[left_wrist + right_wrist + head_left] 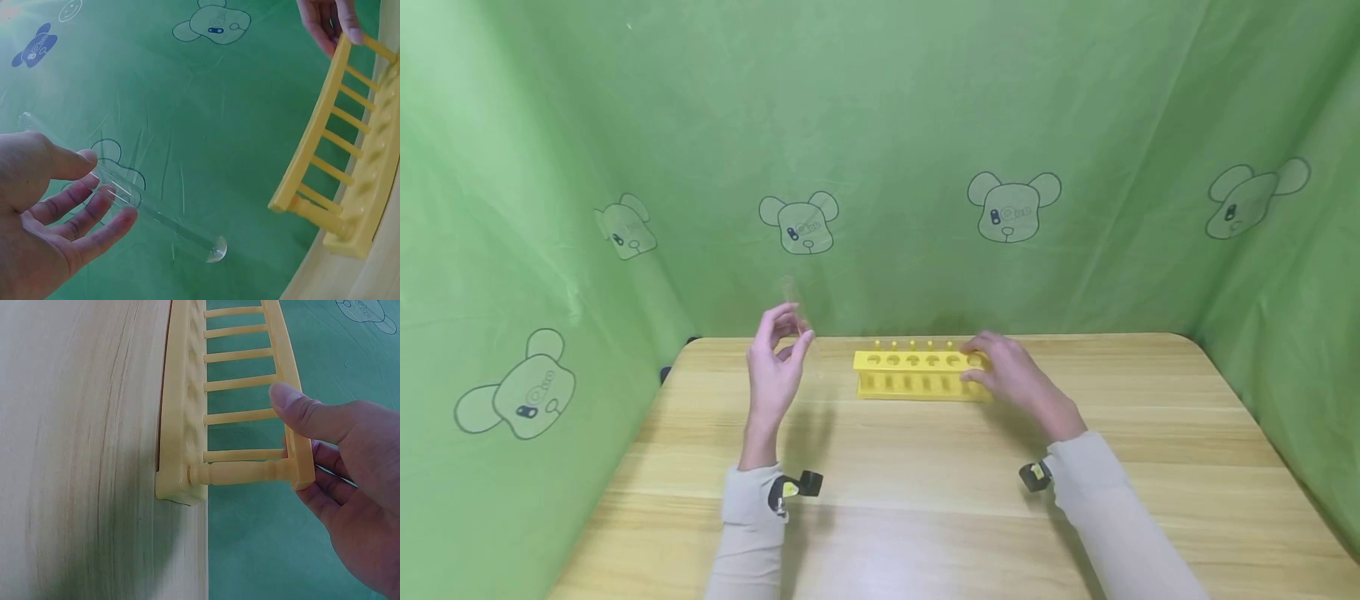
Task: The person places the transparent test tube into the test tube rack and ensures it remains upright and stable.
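A clear glass test tube (181, 230) is pinched between the thumb and fingers of my left hand (777, 362), raised above the table left of the rack. In the left wrist view its rounded end points down to the right, and nothing shows inside it. The yellow test tube rack (917, 362) stands on the table with a row of round holes along its top bar and pegs behind. My right hand (1011, 371) grips the rack's right end, thumb on the front edge of the top bar (302, 464) and fingers behind it.
The wooden table (925, 500) carries the rack near its far edge. Green curtains (887, 125) with bear-head prints hang behind and at both sides. A small black camera (810, 483) is strapped to the left wrist, another (1035, 476) to the right.
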A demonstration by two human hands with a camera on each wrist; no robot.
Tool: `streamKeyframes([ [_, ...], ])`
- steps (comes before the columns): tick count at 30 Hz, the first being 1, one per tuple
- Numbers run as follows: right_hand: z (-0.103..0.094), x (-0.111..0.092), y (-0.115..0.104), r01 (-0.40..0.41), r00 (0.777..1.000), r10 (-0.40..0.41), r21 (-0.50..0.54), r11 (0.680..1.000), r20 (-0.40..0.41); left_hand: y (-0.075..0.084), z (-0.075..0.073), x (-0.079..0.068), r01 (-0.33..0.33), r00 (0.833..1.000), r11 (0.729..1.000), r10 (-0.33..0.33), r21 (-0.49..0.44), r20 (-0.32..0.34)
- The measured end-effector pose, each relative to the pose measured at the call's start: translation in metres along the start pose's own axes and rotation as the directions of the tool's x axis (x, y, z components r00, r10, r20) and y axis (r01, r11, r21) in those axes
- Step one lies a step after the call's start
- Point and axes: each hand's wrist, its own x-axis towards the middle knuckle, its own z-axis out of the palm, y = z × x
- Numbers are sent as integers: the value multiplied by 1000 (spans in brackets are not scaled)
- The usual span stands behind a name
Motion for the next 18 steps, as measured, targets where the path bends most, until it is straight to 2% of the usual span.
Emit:
streamKeyframes([
  [12,-2,1,-2,-8,1000,8,10,1000,10,29,8,1,-21,999,999,22,-24,37],
  [18,-2,0,-2,-5,1000,5,4,1000,3,32,12,2,-29,999,1000,29,-3,46],
])
